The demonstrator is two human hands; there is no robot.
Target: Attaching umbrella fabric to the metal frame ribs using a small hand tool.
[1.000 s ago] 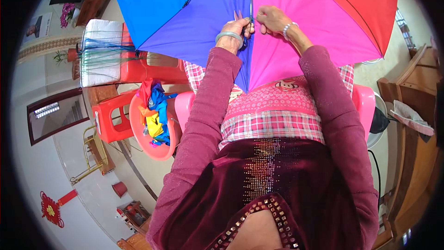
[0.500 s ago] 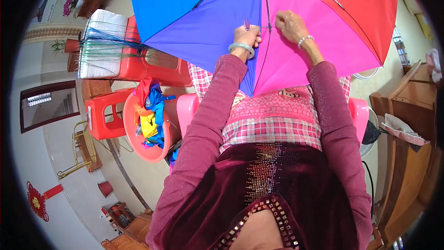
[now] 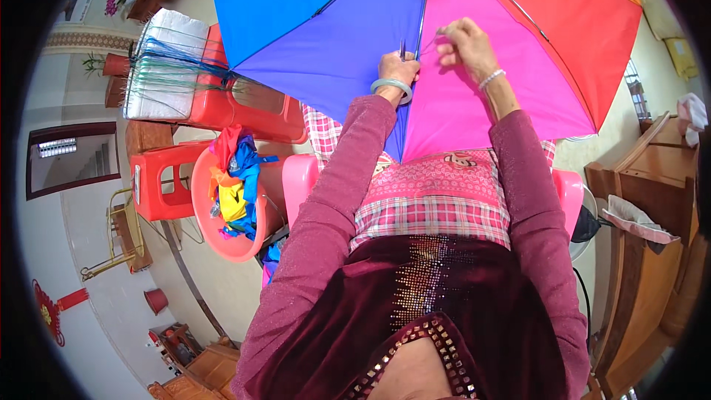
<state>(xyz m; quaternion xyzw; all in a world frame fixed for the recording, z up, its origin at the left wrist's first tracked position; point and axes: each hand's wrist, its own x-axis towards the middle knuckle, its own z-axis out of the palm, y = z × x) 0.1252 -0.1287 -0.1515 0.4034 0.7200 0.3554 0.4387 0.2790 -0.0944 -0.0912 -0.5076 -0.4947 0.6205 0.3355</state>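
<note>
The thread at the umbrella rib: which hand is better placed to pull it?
Probably the right hand: its fingers pinch the thread beside the seam of the umbrella. The left hand grips a small dark tool.

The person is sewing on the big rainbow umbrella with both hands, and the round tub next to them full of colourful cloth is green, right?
Not quite: the tub is pink-orange, not green. The head view shows it at the person's left, full of colourful cloth. The rest holds: the left hand and the right hand both work at a seam of the rainbow umbrella.
</note>
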